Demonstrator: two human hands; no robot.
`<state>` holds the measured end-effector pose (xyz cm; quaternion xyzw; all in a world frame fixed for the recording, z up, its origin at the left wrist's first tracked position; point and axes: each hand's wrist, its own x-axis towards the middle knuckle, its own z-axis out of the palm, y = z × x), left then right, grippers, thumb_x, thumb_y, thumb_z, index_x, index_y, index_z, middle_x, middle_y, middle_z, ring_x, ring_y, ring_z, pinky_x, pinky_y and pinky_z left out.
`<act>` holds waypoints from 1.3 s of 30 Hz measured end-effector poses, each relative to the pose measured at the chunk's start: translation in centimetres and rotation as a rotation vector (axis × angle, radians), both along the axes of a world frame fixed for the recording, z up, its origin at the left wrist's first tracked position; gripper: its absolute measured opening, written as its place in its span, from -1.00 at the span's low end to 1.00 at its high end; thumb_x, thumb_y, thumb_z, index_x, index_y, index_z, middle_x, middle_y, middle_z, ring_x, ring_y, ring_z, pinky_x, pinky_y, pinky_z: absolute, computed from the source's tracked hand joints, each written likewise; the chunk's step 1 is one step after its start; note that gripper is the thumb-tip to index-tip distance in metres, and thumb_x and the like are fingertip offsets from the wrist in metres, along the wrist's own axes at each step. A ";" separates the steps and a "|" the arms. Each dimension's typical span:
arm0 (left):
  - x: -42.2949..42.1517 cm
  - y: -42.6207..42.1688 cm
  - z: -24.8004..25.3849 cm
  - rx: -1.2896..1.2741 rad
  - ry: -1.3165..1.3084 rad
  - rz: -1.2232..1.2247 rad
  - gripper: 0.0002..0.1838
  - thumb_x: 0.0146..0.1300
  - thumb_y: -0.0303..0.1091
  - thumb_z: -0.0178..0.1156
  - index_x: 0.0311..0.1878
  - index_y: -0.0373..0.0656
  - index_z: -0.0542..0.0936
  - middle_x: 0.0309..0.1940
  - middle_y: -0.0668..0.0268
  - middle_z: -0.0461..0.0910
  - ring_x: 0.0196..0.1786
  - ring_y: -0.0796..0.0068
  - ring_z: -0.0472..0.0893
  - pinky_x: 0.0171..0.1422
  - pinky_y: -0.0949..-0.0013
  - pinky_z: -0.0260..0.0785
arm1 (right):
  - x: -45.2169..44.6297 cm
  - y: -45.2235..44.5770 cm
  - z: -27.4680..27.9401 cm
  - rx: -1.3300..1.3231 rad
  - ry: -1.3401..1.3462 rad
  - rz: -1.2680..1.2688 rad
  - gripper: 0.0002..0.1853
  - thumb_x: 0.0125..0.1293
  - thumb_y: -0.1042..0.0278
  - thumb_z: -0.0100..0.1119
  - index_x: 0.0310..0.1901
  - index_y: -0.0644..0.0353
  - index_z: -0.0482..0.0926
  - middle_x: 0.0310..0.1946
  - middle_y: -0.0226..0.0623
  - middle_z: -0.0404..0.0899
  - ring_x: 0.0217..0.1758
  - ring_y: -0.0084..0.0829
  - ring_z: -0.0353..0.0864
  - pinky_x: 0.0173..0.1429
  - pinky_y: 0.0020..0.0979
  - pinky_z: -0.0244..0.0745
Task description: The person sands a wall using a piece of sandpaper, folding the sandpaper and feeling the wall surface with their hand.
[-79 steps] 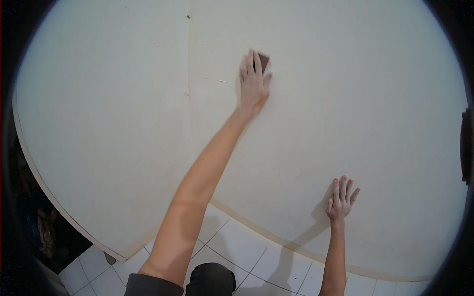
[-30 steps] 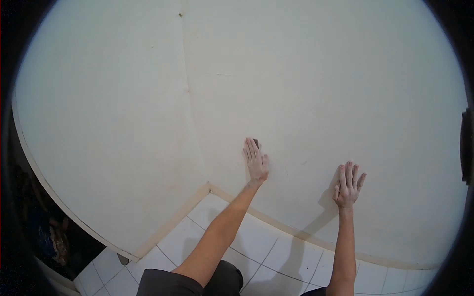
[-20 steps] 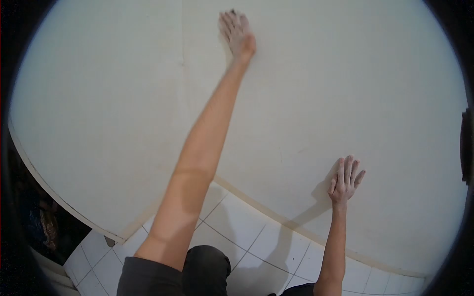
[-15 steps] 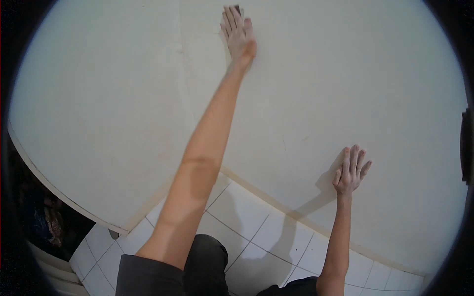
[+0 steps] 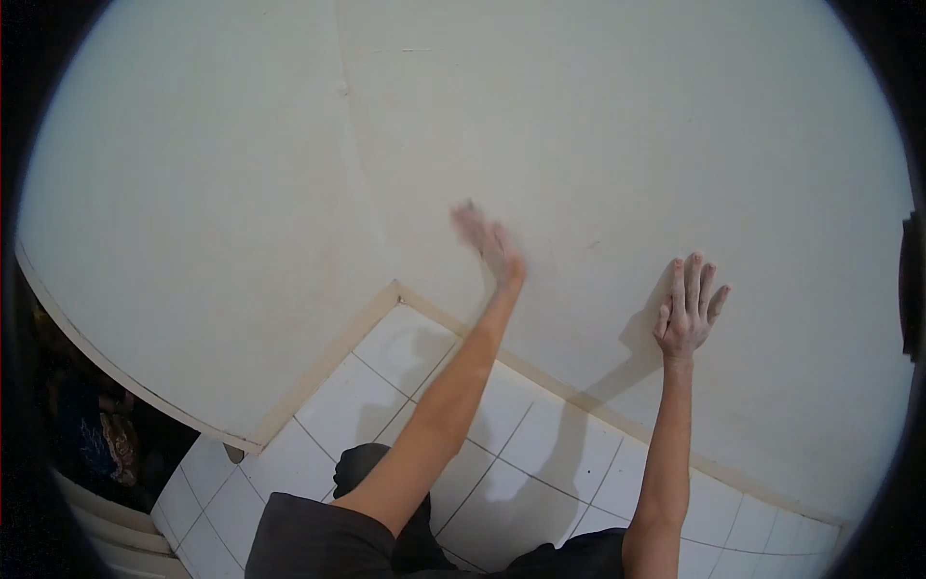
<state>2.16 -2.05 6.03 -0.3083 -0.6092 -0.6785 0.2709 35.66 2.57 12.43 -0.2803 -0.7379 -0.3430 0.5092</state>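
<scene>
My left hand (image 5: 490,241) is blurred, low against the pale wall (image 5: 598,154), right of the inner corner. A small dark edge of a block (image 5: 469,204) shows at its fingertips; the rest is hidden under the hand. Further right, my right hand (image 5: 685,314) lies flat on the same wall with its fingers spread and pointing up, holding nothing. Whitish dust covers its fingers.
Beige skirting (image 5: 328,357) runs along the foot of both walls and meets in a corner. Below lies a white tiled floor (image 5: 502,473), with my knees above it. Beyond the left wall's edge, dark cluttered items (image 5: 116,444) show dimly.
My left hand has swept down the wall from near the top of the view, the dark block still at its fingers. My right hand keeps its spread pose and appears higher as the view shifts.
</scene>
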 end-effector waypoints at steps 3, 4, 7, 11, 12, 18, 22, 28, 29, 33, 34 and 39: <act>-4.3 1.0 16.8 0.213 0.586 0.157 -0.28 0.69 0.07 -0.39 0.71 -0.18 -0.08 0.75 0.05 -0.29 0.77 0.08 -0.35 0.77 -0.02 -0.56 | 0.1 0.1 -0.3 -0.016 -0.005 -0.011 -0.39 0.55 0.15 -0.42 0.51 -0.08 0.44 0.58 -0.39 0.33 0.71 -0.27 0.13 0.79 0.08 -0.34; -3.4 -0.2 23.3 -0.001 0.201 0.030 -0.27 0.68 0.07 -0.37 0.71 -0.16 -0.08 0.74 0.05 -0.29 0.77 0.07 -0.35 0.78 0.00 -0.56 | 0.0 0.2 -0.3 -0.008 -0.003 -0.012 -0.39 0.56 0.13 -0.44 0.51 -0.08 0.44 0.58 -0.39 0.34 0.71 -0.26 0.13 0.79 0.09 -0.33; -6.6 -0.3 35.9 0.019 0.504 -0.035 -0.31 0.68 -0.04 -0.32 0.71 -0.18 -0.06 0.75 0.07 -0.27 0.77 0.12 -0.31 0.78 -0.01 -0.52 | -0.2 0.4 -0.4 0.017 0.000 -0.007 -0.38 0.60 0.08 -0.50 0.50 -0.08 0.45 0.58 -0.36 0.34 0.71 -0.25 0.13 0.78 0.10 -0.33; -4.5 -3.4 40.0 -0.079 0.425 -0.262 -0.22 0.68 0.14 -0.49 0.69 -0.25 -0.22 0.75 0.17 -0.46 0.76 0.23 -0.46 0.79 0.10 -0.68 | -0.2 0.4 -0.3 0.007 -0.003 -0.006 -0.36 0.63 0.03 -0.56 0.50 -0.07 0.45 0.58 -0.35 0.34 0.71 -0.23 0.13 0.78 0.10 -0.33; -4.2 -3.9 37.9 -0.102 0.439 -0.240 -0.22 0.67 0.14 -0.51 0.70 -0.25 -0.22 0.75 0.16 -0.45 0.76 0.23 -0.47 0.79 0.11 -0.69 | -0.2 0.2 -0.4 -0.003 -0.006 -0.006 -0.36 0.64 0.03 -0.57 0.50 -0.07 0.45 0.58 -0.35 0.33 0.71 -0.23 0.13 0.78 0.10 -0.33; -5.7 -2.3 15.3 0.011 0.376 -0.070 -0.35 0.63 -0.22 -0.25 0.68 -0.27 0.03 0.72 0.02 -0.08 0.76 0.02 -0.18 0.78 -0.01 -0.44 | -0.3 0.2 -0.2 0.017 -0.005 -0.012 -0.36 0.65 0.03 -0.59 0.50 -0.06 0.45 0.58 -0.35 0.34 0.71 -0.25 0.14 0.78 0.10 -0.31; -2.7 -3.4 -3.1 -0.195 -0.013 -0.063 -0.28 0.59 -0.24 -0.20 0.70 -0.29 -0.11 0.74 -0.03 -0.23 0.77 0.01 -0.24 0.76 -0.04 -0.51 | -0.2 0.2 -0.3 -0.008 -0.013 -0.003 -0.39 0.62 0.07 -0.50 0.51 -0.05 0.44 0.58 -0.35 0.33 0.71 -0.26 0.13 0.78 0.10 -0.31; -2.2 -1.9 3.8 0.005 0.095 -0.101 -0.29 0.64 -0.15 -0.24 0.71 -0.21 -0.12 0.75 0.07 -0.30 0.77 0.08 -0.37 0.75 -0.09 -0.59 | -0.1 0.1 -0.3 0.007 -0.015 0.002 -0.40 0.59 0.12 -0.44 0.51 -0.05 0.44 0.58 -0.33 0.33 0.71 -0.24 0.13 0.78 0.10 -0.31; -2.3 -2.2 8.0 0.010 0.162 -0.100 -0.29 0.64 -0.13 -0.24 0.71 -0.20 -0.11 0.75 0.07 -0.30 0.77 0.08 -0.36 0.75 -0.09 -0.60 | -0.1 0.2 -0.4 0.009 -0.016 -0.004 -0.40 0.59 0.11 -0.45 0.51 -0.04 0.44 0.58 -0.33 0.33 0.71 -0.24 0.12 0.78 0.11 -0.31; -3.8 -1.5 25.7 0.001 0.332 -0.040 -0.30 0.68 -0.01 -0.30 0.71 -0.18 -0.07 0.75 0.11 -0.23 0.77 0.09 -0.34 0.76 -0.01 -0.60 | -0.2 0.5 -0.6 0.012 -0.016 -0.004 -0.39 0.62 0.09 -0.49 0.50 -0.04 0.45 0.58 -0.32 0.33 0.72 -0.23 0.12 0.78 0.11 -0.32; -3.9 -1.9 29.5 0.018 0.369 -0.105 -0.30 0.68 0.00 -0.31 0.71 -0.18 -0.07 0.75 0.12 -0.23 0.77 0.08 -0.34 0.76 0.01 -0.60 | -0.2 0.3 -0.6 0.018 -0.015 0.001 -0.39 0.62 0.09 -0.50 0.50 -0.04 0.45 0.58 -0.32 0.33 0.72 -0.23 0.12 0.78 0.11 -0.32; -4.9 -2.6 36.9 -0.146 0.546 -0.169 -0.22 0.67 0.13 -0.52 0.70 -0.25 -0.22 0.74 0.12 -0.43 0.76 0.23 -0.47 0.79 0.14 -0.69 | -0.3 0.3 -0.3 0.038 -0.015 -0.009 -0.39 0.62 0.09 -0.49 0.49 -0.03 0.46 0.57 -0.33 0.34 0.72 -0.23 0.12 0.78 0.11 -0.32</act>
